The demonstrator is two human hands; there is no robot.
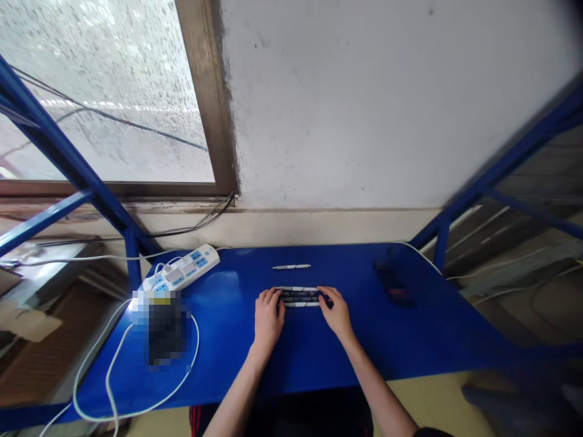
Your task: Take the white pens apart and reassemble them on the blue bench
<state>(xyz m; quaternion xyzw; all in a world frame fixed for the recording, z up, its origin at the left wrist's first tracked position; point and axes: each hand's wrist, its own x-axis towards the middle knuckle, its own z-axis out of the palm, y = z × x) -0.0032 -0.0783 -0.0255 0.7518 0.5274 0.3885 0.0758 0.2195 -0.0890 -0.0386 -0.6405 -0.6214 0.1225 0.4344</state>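
Observation:
Several pens [298,297] lie side by side in a small row on the blue tabletop, some white and grey, others dark. My left hand [268,315] has its fingers curled round the row's left end. At the right end, my right hand [336,309] grips the pens between thumb and fingers. The pen tips are partly hidden under my fingers. Beyond the row, a single white and grey pen [291,267] rests apart, roughly parallel to the others and touched by neither hand.
A white power strip [200,258] with plugs stands at the back left of the blue table [319,358]. A white cable [199,340] loops round a blurred-out dark object [164,331]. Some dark object [392,282] lies at the right. Blue metal posts [133,258] flank the table.

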